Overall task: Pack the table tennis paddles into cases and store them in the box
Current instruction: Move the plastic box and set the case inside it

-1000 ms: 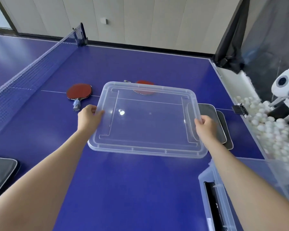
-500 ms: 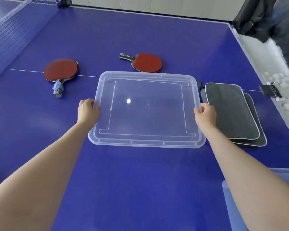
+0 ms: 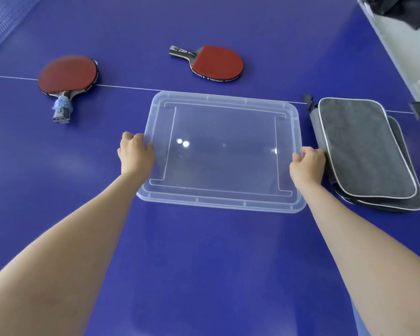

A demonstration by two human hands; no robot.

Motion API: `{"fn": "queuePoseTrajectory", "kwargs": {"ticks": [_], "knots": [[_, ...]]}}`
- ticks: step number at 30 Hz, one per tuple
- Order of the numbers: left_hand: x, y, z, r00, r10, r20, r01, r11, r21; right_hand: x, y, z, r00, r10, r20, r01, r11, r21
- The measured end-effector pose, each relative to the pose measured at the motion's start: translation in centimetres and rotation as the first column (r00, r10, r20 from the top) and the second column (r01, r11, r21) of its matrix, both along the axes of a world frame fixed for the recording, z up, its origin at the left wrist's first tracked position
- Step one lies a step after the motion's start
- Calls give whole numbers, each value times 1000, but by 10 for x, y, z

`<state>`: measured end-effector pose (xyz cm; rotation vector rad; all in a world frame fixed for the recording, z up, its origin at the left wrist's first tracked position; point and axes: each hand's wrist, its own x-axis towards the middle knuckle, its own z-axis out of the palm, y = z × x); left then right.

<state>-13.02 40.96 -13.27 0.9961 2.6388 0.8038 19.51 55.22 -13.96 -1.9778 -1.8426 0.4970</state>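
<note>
Table tennis paddles, two of them, are lying red face up on the blue table (image 3: 204, 263), both out of their cases. The taped paddle (image 3: 68, 73) is sitting beyond the far left corner of the clear lid (image 3: 228, 166), well apart from it, its wrapped handle pointing back toward the person. The second paddle (image 3: 216, 61) is resting beyond the lid's far edge, near it, with its handle pointing left.

The left hand (image 3: 136, 154) is gripping the lid's left rim, fingers curled over the edge. The right hand (image 3: 307, 163) is gripping the right rim in the same way, so the hands are spread the lid's full width apart. The lid is sitting level and seems to be lying on the table, though whether it is touching or held just above is hard to tell.

Two grey cases (image 3: 364, 146) are lying stacked just beside the lid's right edge, the upper one partly covering the lower. A white line (image 3: 131, 87) is running across the table behind the lid's far edge, and a net (image 3: 0, 18) is showing far off to the lid's upper left.
</note>
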Motion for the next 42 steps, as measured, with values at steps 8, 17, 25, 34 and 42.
{"fn": "queuePoseTrajectory", "kwargs": {"ticks": [8,17,25,34,42], "knots": [[0,-7,-15,999,27,-31,-27,1000,8,-3,-2,-12,998,61,-8,-60,998,25],[-1,-9,0,997,-27,78,38,989,-142,-7,-13,6,989,115,93,-112,993,-28],[24,-41,29,982,-184,53,191,912,-364,-4,-51,39,891,395,223,-371,918,-141],[72,-113,72,890,-453,-50,379,797,-470,4,-112,96,746,624,233,-543,772,-330],[120,-173,120,852,-509,-121,375,755,-537,12,-169,149,604,766,218,-667,636,-387]]}}
